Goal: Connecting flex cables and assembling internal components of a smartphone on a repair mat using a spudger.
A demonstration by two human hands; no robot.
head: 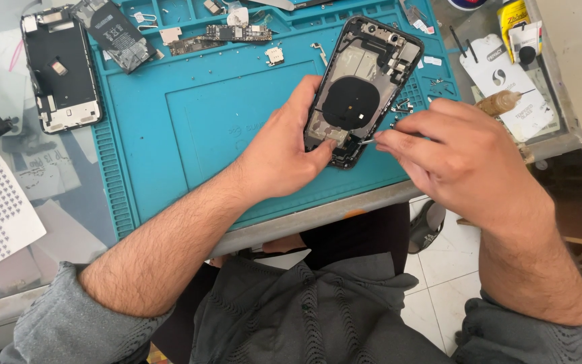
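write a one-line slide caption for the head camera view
Left hand steadies an opened black phone housing on a teal repair mat while right hand works a thin metal tool inside.

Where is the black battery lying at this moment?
In the head view, the black battery lies at the top left corner of the blue mat, right of the detached screen.

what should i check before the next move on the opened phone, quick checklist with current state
1. Opened phone shell braced: ok, left hand grips its lower edge, thumb on the bottom end.
2. Thin metal tool on target: ok, right hand pinches it, tip at the shell's bottom corner.
3. Tip seated in a screw or part: cannot tell, too small.
4. Loose screws beside the shell: not ok, scattered on the blue mat.
5. Removed battery clear of the hands: ok, at the mat's far corner.
6. Detached screen out of the way: ok, left of the mat.
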